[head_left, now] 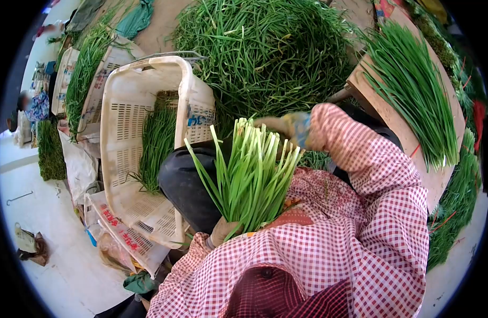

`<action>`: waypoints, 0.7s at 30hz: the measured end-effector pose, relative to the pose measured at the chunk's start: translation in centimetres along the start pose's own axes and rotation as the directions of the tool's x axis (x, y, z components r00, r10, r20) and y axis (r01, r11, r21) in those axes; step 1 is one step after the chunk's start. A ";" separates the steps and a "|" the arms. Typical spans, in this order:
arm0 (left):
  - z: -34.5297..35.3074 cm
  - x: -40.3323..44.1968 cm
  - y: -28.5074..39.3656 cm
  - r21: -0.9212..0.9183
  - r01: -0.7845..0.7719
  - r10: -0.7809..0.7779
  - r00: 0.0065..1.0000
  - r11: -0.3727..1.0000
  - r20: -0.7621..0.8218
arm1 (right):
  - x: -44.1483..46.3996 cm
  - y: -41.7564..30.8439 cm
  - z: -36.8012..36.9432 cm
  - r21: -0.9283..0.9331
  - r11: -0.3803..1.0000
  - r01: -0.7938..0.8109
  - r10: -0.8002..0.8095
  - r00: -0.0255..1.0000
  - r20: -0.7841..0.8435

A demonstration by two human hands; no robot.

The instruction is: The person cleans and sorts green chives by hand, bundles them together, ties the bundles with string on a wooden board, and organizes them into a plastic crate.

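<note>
Bundle of green stalks [243,183] stands before the person's chest, over the lap, pale cut ends uppermost and slightly fanned, leafy part running down toward the checked shirt [328,257]. Left hand [221,231] is wrapped round its lower part, fingers apparently closed on the leaves; some of that grip is hidden by the greens. Probable reason for the low hold: it leaves the pale ends free and in plain sight. Right hand [274,125] is by those ends, motion-blurred; cannot tell whether its fingers are spread or pinching anything, nor whether it touches the stalks. Dark-trousered knee [188,180] is just beside the bundle, possibly a steadying prop. White basket [201,98], more greens [158,143] inside, sits close on the left, presumably for easy reach. Loose pile [265,58] lies ahead. On the right, board [434,185] bears a sheaf [413,95] with pale ends together at the near end; this likely keeps the stalks aligned
</note>
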State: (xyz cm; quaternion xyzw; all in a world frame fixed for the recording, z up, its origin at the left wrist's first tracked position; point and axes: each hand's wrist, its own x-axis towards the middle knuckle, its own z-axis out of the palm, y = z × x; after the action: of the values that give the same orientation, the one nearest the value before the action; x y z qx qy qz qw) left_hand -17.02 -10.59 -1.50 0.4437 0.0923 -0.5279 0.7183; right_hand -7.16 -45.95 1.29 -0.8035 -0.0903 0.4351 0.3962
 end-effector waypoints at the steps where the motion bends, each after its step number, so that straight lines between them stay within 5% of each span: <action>1: 0.0 0.0 -0.1 0.008 -0.002 0.002 1.000 1.000 0.000 | 0.5 -0.7 0.5 0.033 0.998 -0.055 0.055 0.998 0.009; 5: 0.0 -0.2 0.0 0.044 -0.016 0.016 1.000 0.999 0.003 | 1.9 -2.1 -0.5 0.264 0.927 -0.265 0.292 0.954 -0.070; 8: -0.1 0.0 -0.1 0.070 -0.053 0.052 0.999 0.996 0.015 | 7.5 12.5 -1.6 -0.022 0.980 -0.198 0.147 0.794 -0.589; 10: -0.2 0.0 -0.5 0.026 -0.068 0.069 0.998 0.997 -0.008 | 4.2 10.7 -2.1 -0.278 0.883 -0.379 0.053 0.668 -0.742; 12: 0.3 0.0 -0.4 -0.005 -0.066 0.066 0.997 0.998 -0.043 | 1.7 8.3 -1.3 -0.354 0.919 -0.174 -0.151 0.673 -0.724; 13: 0.6 0.1 -0.3 -0.020 -0.066 0.065 0.996 0.998 -0.061 | 1.1 6.2 -2.1 0.035 0.977 0.209 -0.157 0.827 -0.539; 14: 0.5 0.1 -0.1 -0.062 -0.059 0.060 0.998 0.996 0.017 | 0.4 4.0 -3.0 0.536 0.783 0.316 -0.154 0.933 -0.324; 15: 0.7 0.1 0.1 -0.103 -0.047 0.057 0.994 0.994 0.095 | -0.6 2.2 -2.3 0.747 0.556 0.365 -0.274 0.929 -0.250; 17: 2.4 0.2 1.1 -0.115 -0.080 0.092 0.990 0.990 0.102 | -0.5 -0.2 -2.2 0.462 0.804 0.373 -0.315 0.928 -0.200; 18: 2.7 0.3 1.3 -0.120 -0.098 0.111 0.989 0.988 0.103 | 3.3 2.9 -1.5 0.522 0.634 0.570 -0.488 0.819 -0.302; 19: 3.0 0.3 1.4 -0.125 -0.116 0.129 0.986 0.985 0.103 | 3.3 2.5 -1.4 0.517 0.635 0.574 -0.492 0.816 -0.302; 21: 3.1 0.3 1.1 -0.026 -0.135 0.136 0.990 0.991 0.023 | 3.5 1.5 -0.6 -0.009 0.807 0.590 -0.486 0.655 -0.578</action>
State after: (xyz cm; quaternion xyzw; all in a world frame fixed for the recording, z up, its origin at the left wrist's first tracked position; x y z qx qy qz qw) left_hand -16.98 -12.99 0.73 0.4336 0.0595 -0.4823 0.7588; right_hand -4.84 -45.59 -1.81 -0.7910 -0.1667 0.0514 0.5865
